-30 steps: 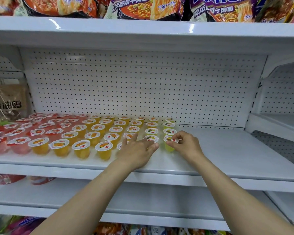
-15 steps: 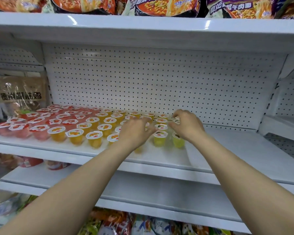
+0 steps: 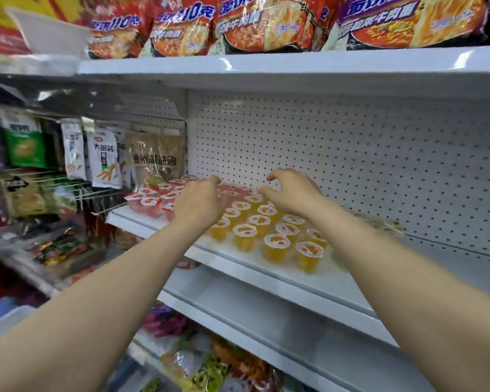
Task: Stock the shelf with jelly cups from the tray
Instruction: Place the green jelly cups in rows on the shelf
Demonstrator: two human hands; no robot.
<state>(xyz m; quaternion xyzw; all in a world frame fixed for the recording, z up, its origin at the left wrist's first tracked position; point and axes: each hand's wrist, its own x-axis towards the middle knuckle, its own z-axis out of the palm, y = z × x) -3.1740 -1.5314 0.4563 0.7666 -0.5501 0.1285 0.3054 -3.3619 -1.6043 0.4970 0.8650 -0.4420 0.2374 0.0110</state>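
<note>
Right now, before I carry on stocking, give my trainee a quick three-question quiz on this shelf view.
1. True or false: the left hand is over the red jelly cups end of the rows.
2. What lies on the top shelf above the cups? A) bottles B) noodle packs C) cans
3. Fill in: the cups nearest the shelf's front edge, in front of the right hand, are ____ in colour.

Key: 1 true; 2 B; 3 orange, as the orange jelly cups show.
</note>
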